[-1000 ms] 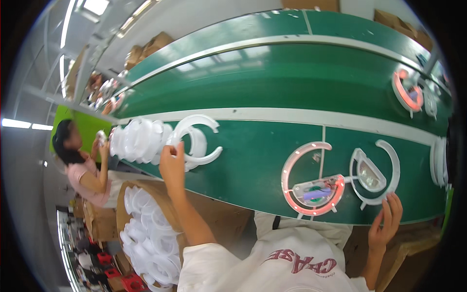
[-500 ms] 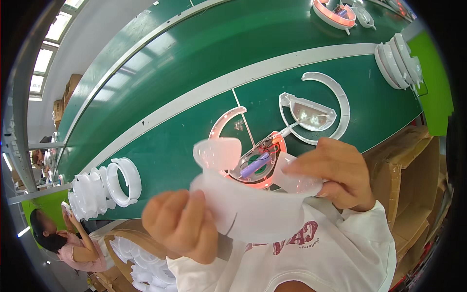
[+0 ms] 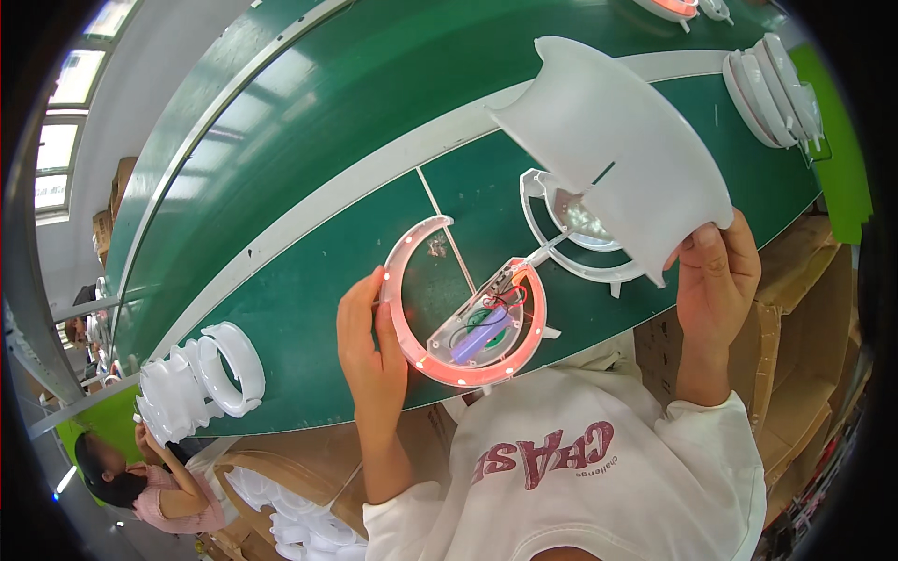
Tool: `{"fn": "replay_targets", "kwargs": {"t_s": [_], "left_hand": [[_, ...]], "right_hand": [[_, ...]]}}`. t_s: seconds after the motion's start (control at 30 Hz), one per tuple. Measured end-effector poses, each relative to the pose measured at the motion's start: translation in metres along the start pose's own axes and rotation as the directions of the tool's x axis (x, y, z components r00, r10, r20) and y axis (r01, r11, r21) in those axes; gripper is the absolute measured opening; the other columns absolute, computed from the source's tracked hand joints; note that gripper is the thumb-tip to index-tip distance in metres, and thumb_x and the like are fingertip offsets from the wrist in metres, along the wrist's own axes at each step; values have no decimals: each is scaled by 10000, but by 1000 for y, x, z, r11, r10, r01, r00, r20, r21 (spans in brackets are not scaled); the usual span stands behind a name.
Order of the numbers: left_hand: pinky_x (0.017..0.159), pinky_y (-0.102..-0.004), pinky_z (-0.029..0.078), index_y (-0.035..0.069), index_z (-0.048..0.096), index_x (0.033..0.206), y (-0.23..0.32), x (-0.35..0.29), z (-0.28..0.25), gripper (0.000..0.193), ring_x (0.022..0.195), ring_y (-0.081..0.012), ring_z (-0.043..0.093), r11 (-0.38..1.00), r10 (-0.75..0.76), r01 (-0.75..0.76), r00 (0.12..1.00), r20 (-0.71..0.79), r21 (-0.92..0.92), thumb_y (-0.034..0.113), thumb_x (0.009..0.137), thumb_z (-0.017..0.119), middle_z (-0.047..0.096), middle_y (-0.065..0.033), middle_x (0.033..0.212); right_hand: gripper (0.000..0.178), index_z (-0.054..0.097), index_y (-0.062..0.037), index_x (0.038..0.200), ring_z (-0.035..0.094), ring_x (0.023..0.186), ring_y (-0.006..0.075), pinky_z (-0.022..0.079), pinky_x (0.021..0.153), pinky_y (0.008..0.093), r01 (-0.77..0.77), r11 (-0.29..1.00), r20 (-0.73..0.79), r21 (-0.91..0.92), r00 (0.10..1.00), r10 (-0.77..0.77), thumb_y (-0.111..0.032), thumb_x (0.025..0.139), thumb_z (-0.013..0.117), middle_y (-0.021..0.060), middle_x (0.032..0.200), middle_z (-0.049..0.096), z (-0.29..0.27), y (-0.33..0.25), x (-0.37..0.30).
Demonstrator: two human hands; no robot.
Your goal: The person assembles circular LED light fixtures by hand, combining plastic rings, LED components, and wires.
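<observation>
My right hand [image 3: 716, 280] pinches the lower right edge of a curved, translucent white plastic cover [image 3: 645, 140], which has a narrow slit in it. The cover is raised above the bench and hides part of a white crescent-shaped half-shell [image 3: 533, 210] with a lit panel. My left hand [image 3: 369, 341] has its fingers and thumb at the left rim of a C-shaped lamp housing [image 3: 398, 323], glowing red-orange. Inside that housing lie a purple cylindrical battery [image 3: 482, 335], thin wires and a green round part. A thin stem [image 3: 550, 245] runs from the housing toward the half-shell.
White ring-shaped shells [image 3: 201, 379] stand in a row at the left of the green bench [image 3: 318, 309]. More shells [image 3: 767, 93] are stacked far right. A cardboard box [image 3: 281, 458] of white parts sits below left; cartons [image 3: 804, 346] are at right. A co-worker [image 3: 159, 486] sits at left.
My right hand has swung the white cover up and right, away from my chest. My left hand has let go of the cover and moved to the glowing housing's rim.
</observation>
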State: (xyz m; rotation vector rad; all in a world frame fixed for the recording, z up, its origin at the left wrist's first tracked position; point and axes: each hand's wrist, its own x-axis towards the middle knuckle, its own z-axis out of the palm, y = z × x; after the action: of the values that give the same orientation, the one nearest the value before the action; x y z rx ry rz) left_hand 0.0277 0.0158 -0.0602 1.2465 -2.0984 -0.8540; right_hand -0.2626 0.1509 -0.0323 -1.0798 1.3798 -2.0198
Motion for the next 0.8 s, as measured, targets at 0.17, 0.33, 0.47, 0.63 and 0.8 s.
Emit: {"fn": "replay_targets", "kwargs": {"t_s": [0.17,0.33,0.47,0.63,0.8], "left_hand": [[938,-374,451,-20,587,1263,13,-25,-13,315,1058,-264,595,999,-24,18,980,-198,-36,106,1007,453,605,-149,1217],[933,-548,558,-52,451,1298,40,-54,-24,530,1119,-415,630,807,-142,5,972,-186,-591,383,995,449,595,-296,1237],[899,-348,462,-108,572,1252,41,-57,-21,357,1021,-250,591,878,-268,132,933,-243,-460,11,916,591,616,-208,1156],[850,-325,487,-91,591,1236,31,-49,-9,320,955,-230,614,901,-243,77,905,-349,-426,2,930,572,640,-201,1127],[817,-302,500,-93,613,1209,23,-35,1,288,925,-219,625,923,-214,69,909,-358,-377,-3,938,573,654,-196,1101]], "right_hand": [[198,714,-5,1026,593,689,156,459,631,279,434,828,438,-356,860,-263,-64,898,576,113,997,682,8,-11,-6],[201,741,-82,970,483,634,82,360,568,244,771,624,736,-127,495,-462,-101,812,619,-6,1005,678,48,-1,-45],[189,748,-137,962,507,651,44,320,585,230,786,588,736,-191,511,-444,-127,802,648,-30,998,669,58,8,-64],[214,763,-192,965,524,663,15,279,609,236,765,578,721,-285,568,-397,-173,770,677,-77,1001,667,65,12,-65],[146,740,-60,913,532,634,38,306,538,203,769,583,693,-263,571,-440,-62,808,639,-7,990,676,70,22,-63]]}}
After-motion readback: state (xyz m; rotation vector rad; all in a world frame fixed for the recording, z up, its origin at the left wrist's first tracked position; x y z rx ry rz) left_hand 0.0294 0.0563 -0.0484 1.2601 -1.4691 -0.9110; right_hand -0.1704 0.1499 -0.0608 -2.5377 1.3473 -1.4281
